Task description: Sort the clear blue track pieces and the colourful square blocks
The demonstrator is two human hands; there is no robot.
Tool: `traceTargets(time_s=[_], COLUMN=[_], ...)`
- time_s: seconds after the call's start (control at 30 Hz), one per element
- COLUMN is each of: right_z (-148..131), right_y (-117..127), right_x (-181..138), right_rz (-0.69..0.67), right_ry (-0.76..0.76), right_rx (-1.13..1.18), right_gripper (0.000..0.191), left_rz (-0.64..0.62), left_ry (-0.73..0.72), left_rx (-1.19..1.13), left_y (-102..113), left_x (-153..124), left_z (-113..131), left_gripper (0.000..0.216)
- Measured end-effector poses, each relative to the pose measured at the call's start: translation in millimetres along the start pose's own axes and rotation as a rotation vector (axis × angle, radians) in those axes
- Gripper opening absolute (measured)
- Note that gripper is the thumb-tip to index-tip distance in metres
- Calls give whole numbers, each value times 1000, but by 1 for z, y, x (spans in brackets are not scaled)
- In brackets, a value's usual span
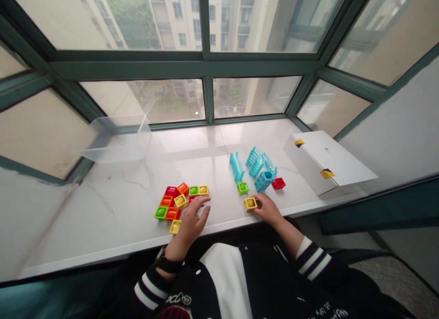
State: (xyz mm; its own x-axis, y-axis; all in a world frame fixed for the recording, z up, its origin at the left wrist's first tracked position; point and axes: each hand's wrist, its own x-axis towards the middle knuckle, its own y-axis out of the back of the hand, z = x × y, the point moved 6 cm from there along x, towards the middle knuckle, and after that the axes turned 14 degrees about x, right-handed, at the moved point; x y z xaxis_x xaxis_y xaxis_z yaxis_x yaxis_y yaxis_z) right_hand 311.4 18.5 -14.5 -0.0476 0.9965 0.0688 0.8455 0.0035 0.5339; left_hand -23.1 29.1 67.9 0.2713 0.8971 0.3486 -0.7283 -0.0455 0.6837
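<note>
My right hand (pixel 268 210) has its fingers closed on a yellow toy block (pixel 250 203) with a hollow in its top, at the table's near side. Just beyond it sits a green block (pixel 243 188). My left hand (pixel 195 220) hovers over the right side of a cluster of blocks, fingers stretched and apart, hiding some of them. Among that cluster are an orange block (pixel 167 201), a green block (pixel 161 212), a yellow block (pixel 180 201) and a red block (pixel 171 191). Another yellow block (pixel 175 226) lies by my left wrist.
Translucent blue track pieces (pixel 255 161) and a blue block-shaped piece (pixel 264 181) lie right of centre, beside a red block (pixel 278 183). A clear plastic bin (pixel 132 147) stands back left. On the right is a white box (pixel 329 161). Windows border the white marble ledge (pixel 113 218).
</note>
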Motion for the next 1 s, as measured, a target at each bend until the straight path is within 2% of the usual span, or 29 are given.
traceTargets(time_s=[0.53,0.87,1.0], right_z=[0,-3,-2], right_y=[-10,-10,-7], right_x=[0,-1,-3], right_rz=[-57,-45,-67], right_ry=[30,32,28], right_rx=[-32,-26,10], right_gripper=[37,38,49], left_rz=[64,153,163], left_ry=[90,262,323], left_rx=[26,-33,-6], left_y=[19,45,56], left_x=[-3,-7,-12], left_z=[-26,-49,-64], left_gripper=[24,27,31])
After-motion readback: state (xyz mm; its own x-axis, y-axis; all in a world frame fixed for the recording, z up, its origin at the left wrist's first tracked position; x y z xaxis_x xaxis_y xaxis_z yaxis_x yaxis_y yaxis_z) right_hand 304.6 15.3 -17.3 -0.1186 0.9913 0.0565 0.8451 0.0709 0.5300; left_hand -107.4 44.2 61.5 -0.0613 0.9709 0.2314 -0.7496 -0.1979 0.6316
